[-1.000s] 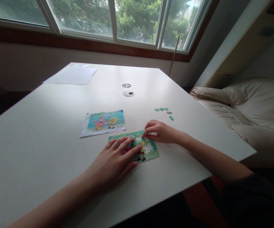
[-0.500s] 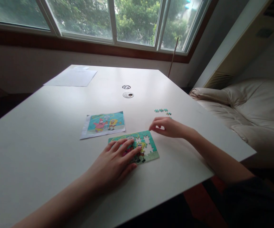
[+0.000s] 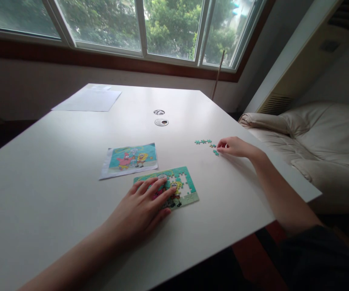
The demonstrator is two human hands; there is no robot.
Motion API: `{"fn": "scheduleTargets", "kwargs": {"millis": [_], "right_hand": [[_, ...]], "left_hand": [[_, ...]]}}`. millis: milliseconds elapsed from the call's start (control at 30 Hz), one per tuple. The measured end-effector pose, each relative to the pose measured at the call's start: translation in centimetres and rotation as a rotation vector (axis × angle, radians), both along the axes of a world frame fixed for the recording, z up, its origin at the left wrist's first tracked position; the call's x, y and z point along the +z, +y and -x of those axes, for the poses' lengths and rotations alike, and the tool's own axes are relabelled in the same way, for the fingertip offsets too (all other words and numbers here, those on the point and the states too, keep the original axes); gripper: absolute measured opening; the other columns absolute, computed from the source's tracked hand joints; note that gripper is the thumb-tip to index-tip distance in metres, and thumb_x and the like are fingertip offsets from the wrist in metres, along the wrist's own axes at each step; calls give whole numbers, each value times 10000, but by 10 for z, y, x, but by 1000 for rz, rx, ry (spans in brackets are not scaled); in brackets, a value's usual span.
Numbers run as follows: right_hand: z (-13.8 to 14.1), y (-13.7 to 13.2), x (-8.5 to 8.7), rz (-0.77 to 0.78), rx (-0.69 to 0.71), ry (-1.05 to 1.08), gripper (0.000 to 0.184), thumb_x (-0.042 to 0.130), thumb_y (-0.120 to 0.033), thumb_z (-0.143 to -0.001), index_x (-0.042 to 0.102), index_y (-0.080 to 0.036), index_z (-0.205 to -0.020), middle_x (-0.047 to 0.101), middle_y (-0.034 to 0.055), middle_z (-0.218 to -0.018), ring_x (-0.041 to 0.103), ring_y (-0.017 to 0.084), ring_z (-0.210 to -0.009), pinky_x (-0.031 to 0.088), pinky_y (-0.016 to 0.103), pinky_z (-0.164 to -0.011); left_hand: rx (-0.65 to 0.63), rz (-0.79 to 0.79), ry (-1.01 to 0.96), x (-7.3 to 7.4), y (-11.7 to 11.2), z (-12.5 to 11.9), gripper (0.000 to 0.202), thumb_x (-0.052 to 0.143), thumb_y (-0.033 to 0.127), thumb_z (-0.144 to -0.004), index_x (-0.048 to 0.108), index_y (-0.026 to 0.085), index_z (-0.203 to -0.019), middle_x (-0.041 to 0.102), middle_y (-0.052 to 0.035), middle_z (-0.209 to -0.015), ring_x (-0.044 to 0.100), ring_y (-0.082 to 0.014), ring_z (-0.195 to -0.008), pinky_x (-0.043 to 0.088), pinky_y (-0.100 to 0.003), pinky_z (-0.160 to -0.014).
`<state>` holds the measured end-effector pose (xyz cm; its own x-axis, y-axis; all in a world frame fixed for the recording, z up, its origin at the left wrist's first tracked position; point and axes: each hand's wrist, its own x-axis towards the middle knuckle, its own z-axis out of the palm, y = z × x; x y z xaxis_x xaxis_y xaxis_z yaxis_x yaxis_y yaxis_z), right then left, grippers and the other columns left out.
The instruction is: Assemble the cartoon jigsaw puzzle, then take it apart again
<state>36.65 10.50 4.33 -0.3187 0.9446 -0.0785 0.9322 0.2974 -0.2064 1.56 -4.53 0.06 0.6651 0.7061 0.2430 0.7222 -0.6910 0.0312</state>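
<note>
My left hand [image 3: 146, 196] lies flat with its fingers stretched over the left part of a jigsaw puzzle [image 3: 189, 197] with a green border and cartoon figures. Toward the puzzle's right side, a gap shows white. My right hand [image 3: 235, 146] is on the table to the right, thumb and fingers drawn together beside several loose puzzle pieces [image 3: 203, 142]. One blue-green piece [image 3: 216, 152] lies just below its fingertips; whether anything sits in the pinch is hidden. Behind the puzzle is a printed picture sheet [image 3: 132, 159] with similar cartoon figures.
The white table [image 3: 71, 161] carries pale paper sheets [image 3: 88, 100] at its far left. Two round grommets [image 3: 161, 122] sit in the tabletop near the middle. A cream leather sofa [image 3: 322, 137] stands to the right, and a window lies beyond the table.
My right hand has moved away from the puzzle's upper right corner, to the right and back, up to the loose pieces. My left hand stays on the puzzle. The view shifts slightly.
</note>
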Motion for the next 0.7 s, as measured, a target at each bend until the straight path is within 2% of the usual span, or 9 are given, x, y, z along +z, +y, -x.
{"fn": "scheduleTargets", "kwargs": {"millis": [200, 433, 700], "right_hand": [[1, 10, -14, -94, -17, 86, 244, 545, -334, -793, 647, -174, -947, 662, 42, -824, 566, 138, -681, 398, 236, -647], [-3, 23, -29, -42, -43, 206, 264, 571, -373, -755, 653, -156, -881, 652, 39, -782, 542, 129, -666, 394, 223, -602], [-3, 26, -33, -14, -73, 273, 256, 584, -364, -721, 619, -141, -840, 634, 37, -767, 526, 125, -653, 388, 229, -584]], "left_hand": [[-3, 0, -5, 1, 0, 0, 414, 406, 354, -928, 436, 320, -1339, 464, -83, -1358, 418, -306, -1205, 373, -456, -941], [-3, 12, -24, 1, -1, 0, 417, 416, 346, -925, 433, 321, -1341, 456, -89, -1363, 423, -317, -1203, 377, -469, -943], [-14, -27, 21, 7, -4, 1, 392, 428, 308, -921, 459, 308, -1311, 478, -86, -1334, 416, -309, -1204, 368, -465, -941]]}}
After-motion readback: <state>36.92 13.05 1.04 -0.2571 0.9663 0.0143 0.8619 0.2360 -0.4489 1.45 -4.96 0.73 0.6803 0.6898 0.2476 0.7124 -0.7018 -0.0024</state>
